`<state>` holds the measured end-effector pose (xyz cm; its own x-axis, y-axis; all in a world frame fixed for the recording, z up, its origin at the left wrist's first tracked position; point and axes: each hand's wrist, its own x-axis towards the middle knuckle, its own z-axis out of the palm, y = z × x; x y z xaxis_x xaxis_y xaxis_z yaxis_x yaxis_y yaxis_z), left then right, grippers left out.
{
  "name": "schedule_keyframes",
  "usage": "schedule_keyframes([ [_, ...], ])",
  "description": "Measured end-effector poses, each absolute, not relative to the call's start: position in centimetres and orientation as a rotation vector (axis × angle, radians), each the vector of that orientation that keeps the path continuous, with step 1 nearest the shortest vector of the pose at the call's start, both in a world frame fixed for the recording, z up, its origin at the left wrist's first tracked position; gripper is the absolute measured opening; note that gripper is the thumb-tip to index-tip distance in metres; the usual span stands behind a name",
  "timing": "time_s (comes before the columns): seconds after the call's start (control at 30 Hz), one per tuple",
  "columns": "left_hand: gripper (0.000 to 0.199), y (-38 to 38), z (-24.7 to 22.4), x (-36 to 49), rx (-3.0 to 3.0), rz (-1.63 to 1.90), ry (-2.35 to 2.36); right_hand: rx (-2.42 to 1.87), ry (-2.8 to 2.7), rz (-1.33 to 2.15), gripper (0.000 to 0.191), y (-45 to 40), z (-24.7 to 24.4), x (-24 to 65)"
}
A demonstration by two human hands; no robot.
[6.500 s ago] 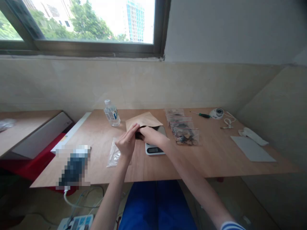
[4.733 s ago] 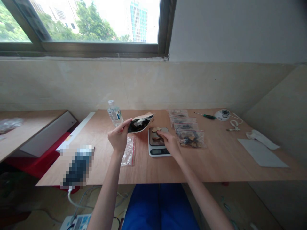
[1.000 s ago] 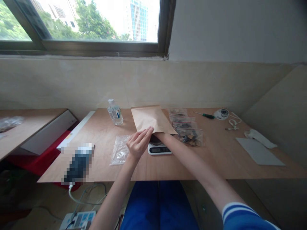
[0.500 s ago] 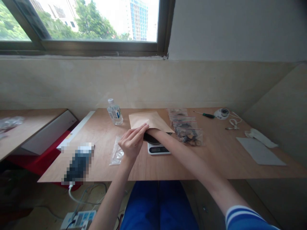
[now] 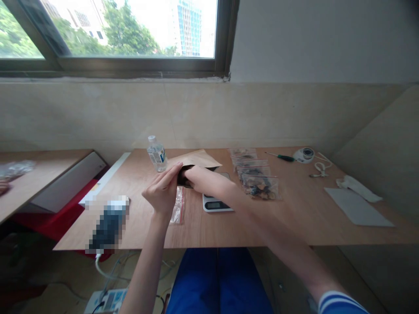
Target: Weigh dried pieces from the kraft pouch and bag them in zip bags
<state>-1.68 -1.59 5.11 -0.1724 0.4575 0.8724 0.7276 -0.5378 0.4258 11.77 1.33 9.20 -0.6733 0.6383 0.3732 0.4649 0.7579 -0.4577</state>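
Between the fingers — a kraft paper pouch.

A kraft paper pouch is touched at its edge by the left hand; the right hand is inserted, above a digital scale.

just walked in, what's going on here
A person at a wooden table is holding a kraft paper pouch with their left hand, while their right hand reaches into its mouth, fingers hidden. A digital scale sits just beside it, a clear plastic bag lies below, and zip bags of dark pieces lie to the right.
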Motion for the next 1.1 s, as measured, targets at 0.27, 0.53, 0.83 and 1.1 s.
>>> schedule_keyframes([
  [0.27,0.018,-1.3,6.9,-0.6,-1.877,-1.704,-1.507,-0.722,-2.175,0.493,0.026,-1.9,12.3,16.0],
  [0.53,0.016,0.2,6.7,-1.2,-1.719,-1.601,-1.671,-0.724,-1.648,0.984,0.027,-1.9,8.7,19.1],
  [0.83,0.019,1.1,6.5,-1.4,-1.539,-1.553,-2.045,-0.955,-1.425,1.213,0.031,2.8,-1.4,20.6],
  [1.1,0.020,1.0,6.5,-2.0,-1.556,-1.591,-2.041,-1.097,-1.638,1.053,0.023,5.3,-3.5,19.6],
])
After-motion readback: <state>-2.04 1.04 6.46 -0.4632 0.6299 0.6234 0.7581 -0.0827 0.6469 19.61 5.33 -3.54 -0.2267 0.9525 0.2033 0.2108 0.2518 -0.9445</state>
